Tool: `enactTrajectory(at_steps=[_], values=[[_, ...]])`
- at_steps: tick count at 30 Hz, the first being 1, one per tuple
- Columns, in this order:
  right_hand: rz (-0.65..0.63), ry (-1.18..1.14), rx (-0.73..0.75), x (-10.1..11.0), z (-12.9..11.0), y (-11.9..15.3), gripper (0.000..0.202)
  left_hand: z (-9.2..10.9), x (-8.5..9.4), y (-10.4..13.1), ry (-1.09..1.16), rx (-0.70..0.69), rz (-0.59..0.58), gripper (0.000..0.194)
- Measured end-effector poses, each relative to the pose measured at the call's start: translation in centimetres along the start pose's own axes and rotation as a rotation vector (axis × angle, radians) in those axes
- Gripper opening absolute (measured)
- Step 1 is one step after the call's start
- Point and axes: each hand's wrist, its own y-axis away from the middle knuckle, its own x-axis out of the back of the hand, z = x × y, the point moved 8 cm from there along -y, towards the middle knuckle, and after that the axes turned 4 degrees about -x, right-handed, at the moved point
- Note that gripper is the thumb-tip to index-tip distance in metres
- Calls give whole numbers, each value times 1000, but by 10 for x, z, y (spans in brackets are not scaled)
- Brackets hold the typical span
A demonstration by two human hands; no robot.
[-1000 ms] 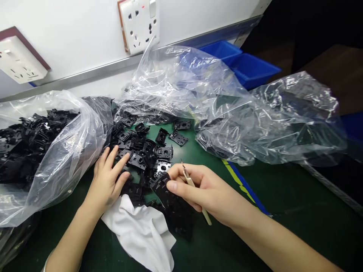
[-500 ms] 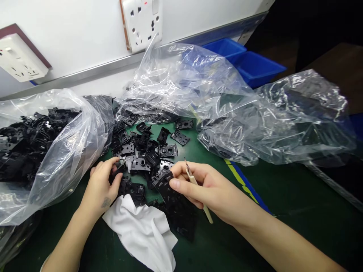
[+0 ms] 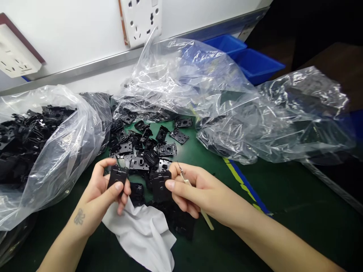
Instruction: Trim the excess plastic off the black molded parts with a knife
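Note:
My left hand (image 3: 106, 189) grips a small black plastic part (image 3: 118, 175) between thumb and fingers, above the edge of a white cloth (image 3: 144, 234). In my right hand (image 3: 190, 189) is another flat black part (image 3: 161, 185), pinched at its right edge. The same hand also holds a thin cream-handled tool (image 3: 207, 220), its metal tip pointing up past the fingers. Behind both hands lies a loose pile of black parts (image 3: 138, 163) on the green table. More dark parts lie in shadow below my right hand.
An open clear bag (image 3: 93, 128) full of black parts stands at the left. Crumpled clear bags (image 3: 235, 132) spread across the back and right. Blue bins (image 3: 256, 64) sit behind them. Wall sockets (image 3: 143, 19) are above; blue and yellow tape (image 3: 249, 187) marks the table.
My left hand has come away from the pile with a black part in its fingers, now face up. The part in my right hand has turned flatter toward the camera. The view has shifted slightly.

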Motion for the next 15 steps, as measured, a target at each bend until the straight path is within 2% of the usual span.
enactTrajectory(at_steps=[2,3,5,7,9,15], values=[[-13,-17,-33,-3,2,0,30,-7,-13,5,109,86,-103,67],[-20,-24,-43,-4,3,0,30,-10,-18,7,154,124,-148,68],[-35,-45,-49,-7,5,0,29,-16,-24,10,195,169,-184,54],[-53,-67,-47,-9,6,0,29,-23,-26,11,192,204,-185,34],[-61,-79,-53,-10,8,-1,28,-29,-27,11,167,241,-181,25],[-74,-90,-64,-12,12,-1,28,-31,-22,9,74,260,-89,34]])
